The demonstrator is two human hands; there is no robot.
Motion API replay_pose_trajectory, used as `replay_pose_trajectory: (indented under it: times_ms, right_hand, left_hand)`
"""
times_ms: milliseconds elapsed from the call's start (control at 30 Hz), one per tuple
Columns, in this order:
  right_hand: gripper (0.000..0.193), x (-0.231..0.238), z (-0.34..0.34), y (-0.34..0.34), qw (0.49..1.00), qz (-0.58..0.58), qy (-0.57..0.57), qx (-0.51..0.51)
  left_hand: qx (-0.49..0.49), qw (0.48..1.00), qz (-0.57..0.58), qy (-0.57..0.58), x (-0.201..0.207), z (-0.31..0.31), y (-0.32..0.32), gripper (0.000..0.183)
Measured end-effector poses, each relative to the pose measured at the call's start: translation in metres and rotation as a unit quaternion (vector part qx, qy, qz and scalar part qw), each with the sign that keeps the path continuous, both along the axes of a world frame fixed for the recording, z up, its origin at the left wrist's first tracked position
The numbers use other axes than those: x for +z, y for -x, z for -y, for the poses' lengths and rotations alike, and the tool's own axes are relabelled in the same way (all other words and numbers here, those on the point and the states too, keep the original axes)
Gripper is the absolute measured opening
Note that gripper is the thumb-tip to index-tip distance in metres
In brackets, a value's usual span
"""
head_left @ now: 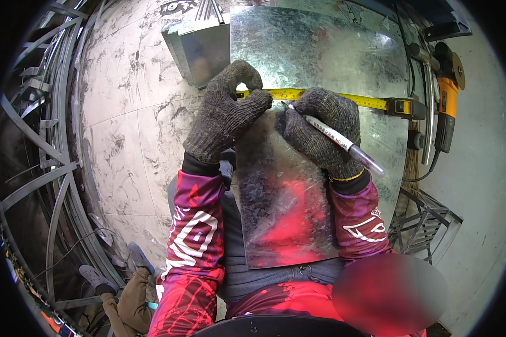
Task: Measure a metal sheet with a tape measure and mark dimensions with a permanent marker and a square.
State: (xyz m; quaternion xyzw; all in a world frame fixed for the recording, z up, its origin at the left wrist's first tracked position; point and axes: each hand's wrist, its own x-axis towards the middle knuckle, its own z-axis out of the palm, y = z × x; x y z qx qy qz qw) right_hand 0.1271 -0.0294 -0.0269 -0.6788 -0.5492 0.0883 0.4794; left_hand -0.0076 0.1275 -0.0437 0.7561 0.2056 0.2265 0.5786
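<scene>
A shiny galvanized metal sheet (287, 213) lies in front of me, its near edge against my lap. Across it stretches the yellow blade of a tape measure (287, 94), whose black and yellow case (406, 108) rests by the sheet's right edge. My left hand (225, 115), in a dark grey knit glove, pinches the blade near its end at the sheet's left edge. In my gloved right hand (327, 135) is a white marker pen (346, 143), its dark tip pointing at the sheet just below the blade. The right fingers also lie against the blade.
An orange and black angle grinder (448, 95) lies at the right beside metal tubes, with a metal frame (424, 227) nearer. Stacked metal pieces (203, 53) stand at the far left of the sheet. Curved metal bars (62, 129) fill the left side. Another person's feet (109, 272) show at lower left.
</scene>
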Motion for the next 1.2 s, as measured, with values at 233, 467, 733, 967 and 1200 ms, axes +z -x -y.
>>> replay_pose_trajectory:
  times_ms: [233, 467, 733, 967, 1200]
  right_hand:
    - [0.022, 0.018, -0.006, 0.006, 0.998, 0.027, 0.058, -0.013]
    - [0.024, 0.004, 0.0, 0.002, 1.0, -0.025, -0.007, -0.008]
    - [0.024, 0.009, -0.001, 0.001, 1.0, -0.005, 0.007, 0.014]
    - [0.024, -0.001, 0.002, 0.001, 1.0, 0.004, -0.01, 0.007]
    - [0.019, 0.007, 0.0, 0.004, 0.998, -0.068, 0.008, 0.001]
  left_hand:
    - [0.001, 1.0, -0.008, 0.004, 0.0, 0.0, 0.001, 0.014]
    - [0.006, 1.0, -0.005, 0.007, 0.002, 0.001, 0.0, 0.014]
    - [0.001, 1.0, -0.003, 0.004, 0.001, 0.0, 0.0, 0.014]
    - [0.001, 1.0, 0.0, 0.019, -0.001, 0.001, 0.001, 0.013]
    - [-0.002, 1.0, -0.019, 0.019, -0.001, -0.003, 0.002, 0.017]
